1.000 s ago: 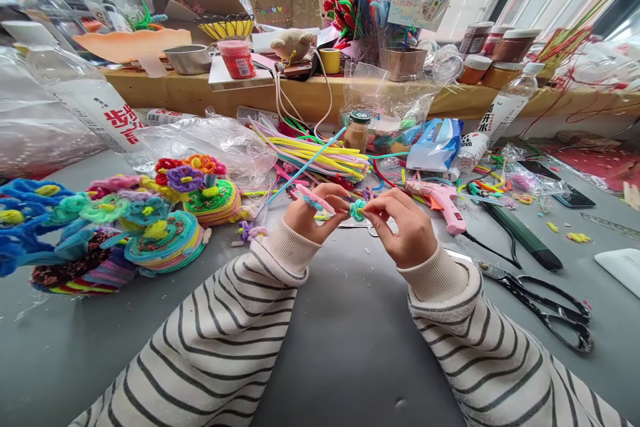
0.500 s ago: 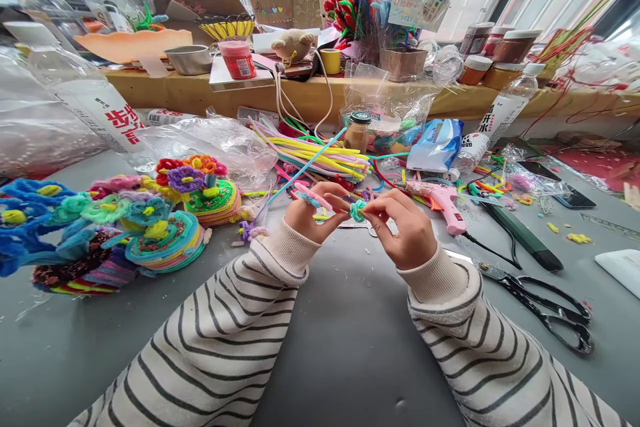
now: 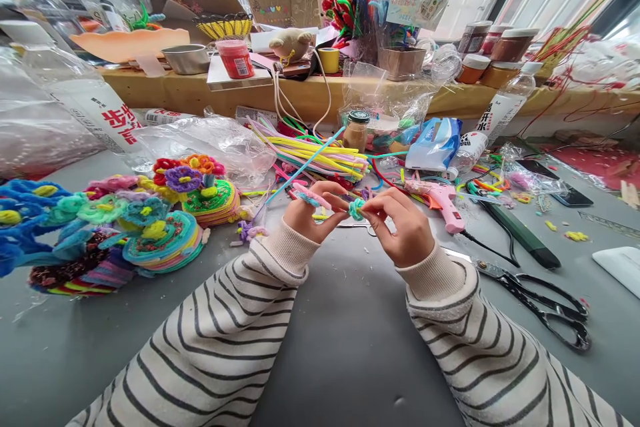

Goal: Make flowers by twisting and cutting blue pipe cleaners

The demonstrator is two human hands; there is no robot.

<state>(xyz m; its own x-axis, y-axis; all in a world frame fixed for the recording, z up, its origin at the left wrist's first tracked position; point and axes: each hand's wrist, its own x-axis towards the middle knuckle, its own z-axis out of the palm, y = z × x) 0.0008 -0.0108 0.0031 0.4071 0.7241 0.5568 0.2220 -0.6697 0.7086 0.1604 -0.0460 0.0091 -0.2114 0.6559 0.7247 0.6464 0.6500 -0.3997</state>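
Two cream, black-striped sleeves [image 3: 215, 327] reach forward over a matte grey tabletop [image 3: 350, 340]. The left hand [image 3: 315, 212] and right hand [image 3: 404, 223] meet fingertip to fingertip around a small, knotted turquoise piece of fuzzy pipe cleaner [image 3: 357, 209]. It sits between them, above the table: the left thumb and finger pinch its left edge, the right thumb and forefinger its right, with its middle exposed. A pink-and-pale-blue fuzzy piece [image 3: 313, 195] shows at the back of the left hand; whether it is worn or held there is hard to make out.

To the right lie black-handled metal scissors [image 3: 545, 300], then a pink plastic glue gun [image 3: 440, 201] whose sticker is too small to read. Beyond the hands is a loose bundle of yellow, pink and lilac pipe cleaners [image 3: 320, 155], beside a brown glass jar with a dark lid [image 3: 356, 132].

Farther back, a clear plastic bottle on the right [image 3: 507, 103] carries black Chinese characters ending in 开水; a larger clear bottle on the left [image 3: 95, 103] bears bold red ones, partly wrapped out of sight. On the ledge, a red plastic tub [image 3: 235, 59] shows a barcode label.
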